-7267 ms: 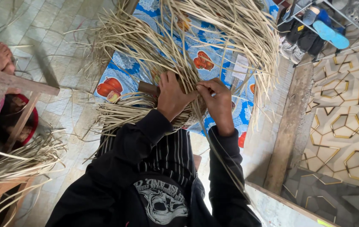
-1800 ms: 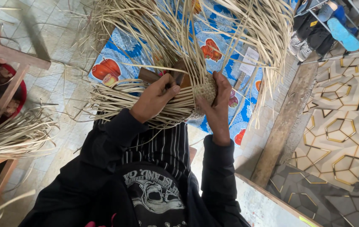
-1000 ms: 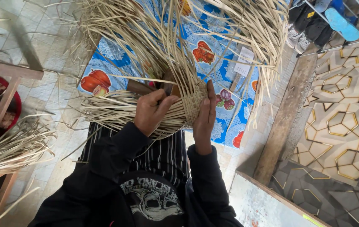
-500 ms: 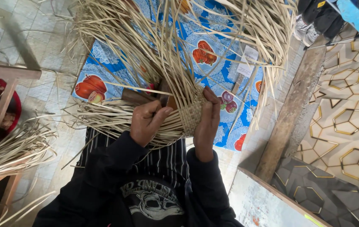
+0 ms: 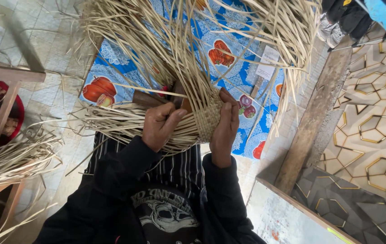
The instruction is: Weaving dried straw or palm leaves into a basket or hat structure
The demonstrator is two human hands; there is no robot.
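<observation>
Weaving of pale straw strips, only a small patch finished

Head view: the left hand [image 5: 161, 129] was curled shut around a bundle of loose strips [image 5: 125, 124], fingers together and gripping them, while the right hand [image 5: 224, 131] lay flat against the small woven patch [image 5: 209, 118], fingers together and pressed on its edge. The patch sat between both hands, above the person's lap, over a blue patterned cloth [image 5: 229, 54] on the tiled floor [image 5: 48, 95]. By my judgement only that tight square was done; the long strips fanning up and out [image 5: 265, 31] remained unwoven, so most of the work was left. Another heap of strips [image 5: 12, 158] lay apart at the left.
</observation>
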